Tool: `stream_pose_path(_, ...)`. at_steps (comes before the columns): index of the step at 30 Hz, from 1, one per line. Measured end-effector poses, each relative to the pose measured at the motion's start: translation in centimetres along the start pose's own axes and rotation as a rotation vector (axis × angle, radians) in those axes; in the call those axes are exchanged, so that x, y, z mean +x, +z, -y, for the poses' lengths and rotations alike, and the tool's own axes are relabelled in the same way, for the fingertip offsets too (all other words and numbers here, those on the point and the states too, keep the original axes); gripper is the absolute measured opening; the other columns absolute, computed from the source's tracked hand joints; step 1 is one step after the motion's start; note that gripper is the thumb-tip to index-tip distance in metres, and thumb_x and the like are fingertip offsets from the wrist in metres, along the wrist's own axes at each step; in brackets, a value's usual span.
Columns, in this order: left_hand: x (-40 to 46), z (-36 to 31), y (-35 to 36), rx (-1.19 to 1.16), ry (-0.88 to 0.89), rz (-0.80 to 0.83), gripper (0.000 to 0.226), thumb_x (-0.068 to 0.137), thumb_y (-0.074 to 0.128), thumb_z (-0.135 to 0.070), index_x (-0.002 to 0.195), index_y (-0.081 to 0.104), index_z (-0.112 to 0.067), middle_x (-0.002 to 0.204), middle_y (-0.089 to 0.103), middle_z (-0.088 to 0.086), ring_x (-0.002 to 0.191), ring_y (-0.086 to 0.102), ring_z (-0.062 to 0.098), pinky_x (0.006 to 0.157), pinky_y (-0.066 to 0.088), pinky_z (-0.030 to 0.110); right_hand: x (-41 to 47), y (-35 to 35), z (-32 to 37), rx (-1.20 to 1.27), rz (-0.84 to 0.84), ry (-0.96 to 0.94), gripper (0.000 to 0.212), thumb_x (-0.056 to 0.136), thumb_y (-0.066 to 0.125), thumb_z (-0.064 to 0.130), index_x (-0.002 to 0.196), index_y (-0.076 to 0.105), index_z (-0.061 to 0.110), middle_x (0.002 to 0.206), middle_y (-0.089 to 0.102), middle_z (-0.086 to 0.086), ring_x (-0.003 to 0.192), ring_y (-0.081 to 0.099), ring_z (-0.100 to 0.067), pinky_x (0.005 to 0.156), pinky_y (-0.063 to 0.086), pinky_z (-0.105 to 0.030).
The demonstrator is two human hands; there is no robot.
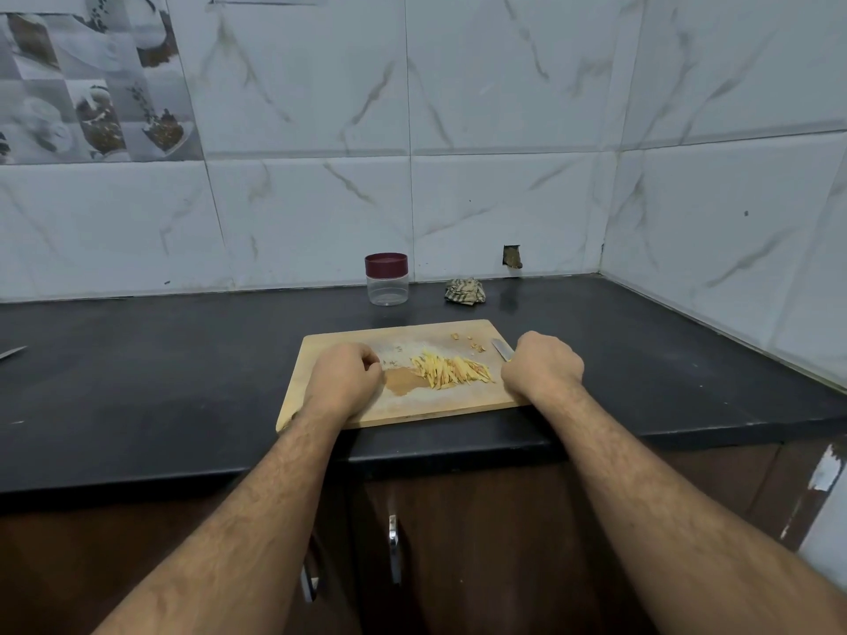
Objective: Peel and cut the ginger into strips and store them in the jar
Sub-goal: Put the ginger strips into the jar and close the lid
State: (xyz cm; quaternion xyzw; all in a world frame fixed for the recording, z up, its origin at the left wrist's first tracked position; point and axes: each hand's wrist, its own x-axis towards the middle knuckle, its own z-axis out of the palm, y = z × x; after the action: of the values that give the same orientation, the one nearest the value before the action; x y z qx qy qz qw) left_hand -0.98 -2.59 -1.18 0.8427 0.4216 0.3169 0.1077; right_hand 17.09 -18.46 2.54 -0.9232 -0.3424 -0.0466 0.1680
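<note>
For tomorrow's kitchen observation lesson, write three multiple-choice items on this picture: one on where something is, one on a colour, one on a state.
1. Where is the jar?
A. On the cutting board
B. On the counter beyond the cutting board, near the wall
C. In the left hand

2. What colour is the jar's lid?
A. Dark red
B. Green
C. White

3. What is the state of the ginger strips?
A. Inside the jar
B. Piled on the board
C. Scattered on the counter

Answers: B, the jar stands behind the board by the tiles; A, its lid is maroon; B, the strips lie heaped between the left hand and the right hand, the jar looking empty.
</note>
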Motion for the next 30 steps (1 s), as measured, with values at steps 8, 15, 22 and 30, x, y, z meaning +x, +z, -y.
stream_pose_path(8,0.0,-0.2,-0.1,0.044,0.008,-0.001,0.021,0.094,0.056,-0.025,0.102,0.074,-0.019,0.098,0.072,-0.003,0.09,0.062,0.014,0.082,0.049,0.028,0.5,0.6,-0.2,-0.021,-0.032,-0.027,0.007,0.091,0.053,0.021,0.095,0.057,0.018,0.09,0.06,0.001,0.081,0.054,-0.021,0.064,0.043,-0.03)
stream_pose_path(15,0.6,-0.2,-0.8,-0.097,-0.04,-0.012,0.03,0.093,0.055,-0.025,0.119,0.067,-0.019,0.089,0.063,-0.012,0.091,0.061,0.014,0.085,0.049,0.029,2.0,-0.1,2.0,0.081,-0.165,-0.197,0.038,0.09,0.055,0.042,0.118,0.065,0.019,0.118,0.061,-0.006,0.111,0.055,-0.029,0.079,0.049,-0.037)
stream_pose_path(22,5.8,0.0,-1.7,-0.393,-0.136,-0.045,0.036,0.091,0.061,-0.031,0.124,0.063,-0.018,0.114,0.067,-0.002,0.104,0.061,0.014,0.095,0.05,0.032,6.2,0.8,7.6,0.516,-0.007,-0.291,0.04,0.093,0.053,0.047,0.115,0.063,0.016,0.115,0.063,0.001,0.107,0.057,-0.02,0.085,0.046,-0.033)
stream_pose_path(30,14.6,1.1,1.1,-0.707,-0.272,0.032,0.045,0.095,0.05,-0.054,0.119,0.059,-0.017,0.105,0.061,-0.008,0.092,0.061,0.014,0.092,0.055,0.045,14.9,3.3,12.8,0.762,0.12,-0.214,0.051,0.095,0.058,0.02,0.142,0.041,0.007,0.14,0.05,-0.009,0.123,0.047,-0.023,0.092,0.038,-0.03)
